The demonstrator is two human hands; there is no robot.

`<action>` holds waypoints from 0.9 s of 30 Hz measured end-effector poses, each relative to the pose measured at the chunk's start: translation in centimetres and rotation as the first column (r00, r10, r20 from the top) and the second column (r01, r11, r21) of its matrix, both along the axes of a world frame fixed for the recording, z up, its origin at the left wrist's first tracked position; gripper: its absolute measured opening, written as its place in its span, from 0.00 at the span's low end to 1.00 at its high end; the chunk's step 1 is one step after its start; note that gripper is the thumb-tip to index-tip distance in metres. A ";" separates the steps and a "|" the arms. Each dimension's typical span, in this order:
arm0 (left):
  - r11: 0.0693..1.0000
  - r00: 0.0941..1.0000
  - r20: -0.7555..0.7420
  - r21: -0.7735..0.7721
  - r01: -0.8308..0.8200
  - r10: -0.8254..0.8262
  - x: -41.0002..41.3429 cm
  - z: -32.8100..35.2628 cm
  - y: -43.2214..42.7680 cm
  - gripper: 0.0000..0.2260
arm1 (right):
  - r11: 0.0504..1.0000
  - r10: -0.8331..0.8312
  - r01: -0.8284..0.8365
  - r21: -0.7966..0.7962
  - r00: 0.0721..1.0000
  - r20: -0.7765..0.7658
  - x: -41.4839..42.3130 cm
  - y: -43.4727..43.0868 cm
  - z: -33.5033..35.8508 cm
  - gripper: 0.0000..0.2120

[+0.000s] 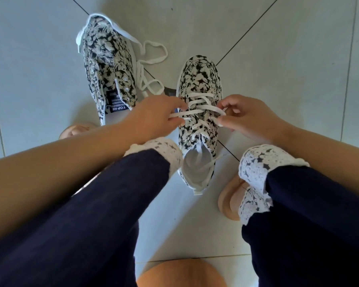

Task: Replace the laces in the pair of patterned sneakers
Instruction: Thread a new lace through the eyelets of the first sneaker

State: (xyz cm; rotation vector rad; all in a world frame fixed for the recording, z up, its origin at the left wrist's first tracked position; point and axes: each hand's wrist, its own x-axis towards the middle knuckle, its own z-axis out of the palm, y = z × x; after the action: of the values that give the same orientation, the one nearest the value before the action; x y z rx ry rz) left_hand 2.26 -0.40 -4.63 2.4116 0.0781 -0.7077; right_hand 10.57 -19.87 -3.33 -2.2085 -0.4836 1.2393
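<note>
floor (288,65) — pale grey-white glossy tiles, thin dark grout lines (247,32) running diagonally. soft daylight, faint shadows. rounded orange-tan edge of a seat (180,273) at bottom — partly cropped.

Two black-and-cream floral sneakers on the tiled floor: the nearer sneaker (199,79) upright, toe pointing away, its white lace (196,112) threaded through most eyelets; the farther sneaker (106,65) tipped sideways, unlaced, a loose lace (153,62) beside it

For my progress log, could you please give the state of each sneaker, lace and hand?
Near sneaker: upright, lace threaded.
Threaded lace: pulled sideways by both hands.
Far sneaker: on its side, eyelets empty.
Loose lace: lying slack beside far sneaker.
Left hand: pinches threaded lace.
Right hand: pinches threaded lace.
</note>
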 end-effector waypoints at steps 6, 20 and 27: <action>0.991 0.998 0.016 0.120 0.060 -0.062 0.5 0.5 -0.1 0.19 | 0.952 0.281 -0.247 -0.183 0.940 0.192 0.9 -0.2 0.1 0.10; 0.978 0.998 -0.014 0.200 0.062 -0.060 -0.1 1.3 1.2 0.17 | 0.825 0.561 -0.449 -0.343 0.723 0.403 1.8 -0.7 0.9 0.04; 0.995 0.997 0.017 0.073 -0.074 0.073 -0.3 0.9 0.8 0.10 | 0.912 0.405 -0.341 -0.229 0.841 0.359 1.8 -0.9 0.6 0.05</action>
State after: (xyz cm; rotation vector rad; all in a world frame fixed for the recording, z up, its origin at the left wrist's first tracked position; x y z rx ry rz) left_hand 1.98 0.44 -3.74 2.4695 0.1897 -0.6648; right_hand 12.35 -20.73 -2.75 -2.6020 -1.0602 1.0275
